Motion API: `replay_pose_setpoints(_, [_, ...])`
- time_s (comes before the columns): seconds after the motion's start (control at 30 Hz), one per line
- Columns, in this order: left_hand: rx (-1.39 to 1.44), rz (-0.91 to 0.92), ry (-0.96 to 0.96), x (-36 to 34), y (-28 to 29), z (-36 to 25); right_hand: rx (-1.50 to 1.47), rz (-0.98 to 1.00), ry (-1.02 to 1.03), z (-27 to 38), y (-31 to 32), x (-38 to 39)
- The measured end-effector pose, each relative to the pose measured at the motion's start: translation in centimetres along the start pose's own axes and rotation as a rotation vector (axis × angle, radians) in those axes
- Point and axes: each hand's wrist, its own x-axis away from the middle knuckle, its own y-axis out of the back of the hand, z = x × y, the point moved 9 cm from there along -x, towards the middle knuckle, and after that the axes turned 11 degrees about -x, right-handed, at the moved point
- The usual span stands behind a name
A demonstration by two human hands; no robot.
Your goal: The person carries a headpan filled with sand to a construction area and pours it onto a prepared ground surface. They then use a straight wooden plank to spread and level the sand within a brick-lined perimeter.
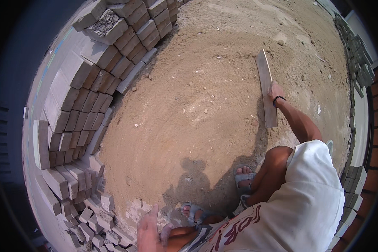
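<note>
My right hand (274,90) grips a flat, straight wooden board (263,80) near its middle, with fingers wrapped over one long edge. A dark beaded bracelet circles that wrist. The board sits low over the sandy ground (197,96), to my right, and throws a shadow beside its lower end. At the lower left, close to my knee, my left hand (149,229) hangs with its fingers stretched out and holds nothing. Its outline is slightly blurred.
Tall stacks of grey paving blocks (88,105) line the left side. Loose, tumbled blocks (96,227) lie at the lower left, near my left hand. More grey blocks (357,63) run along the right edge. My sandalled feet (243,178) rest on the sand below.
</note>
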Motion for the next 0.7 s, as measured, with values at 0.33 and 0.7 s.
replay_pose_setpoints(0.33, [-0.185,0.134,0.116,-3.3,-3.1,1.0,-0.223,0.343,0.391,21.3,-9.6,4.5])
replay_pose_setpoints(0.7, [-0.215,0.186,0.005,-7.9,-8.0,4.9,-0.149,-0.184,-0.268,-11.2,8.0,-3.9])
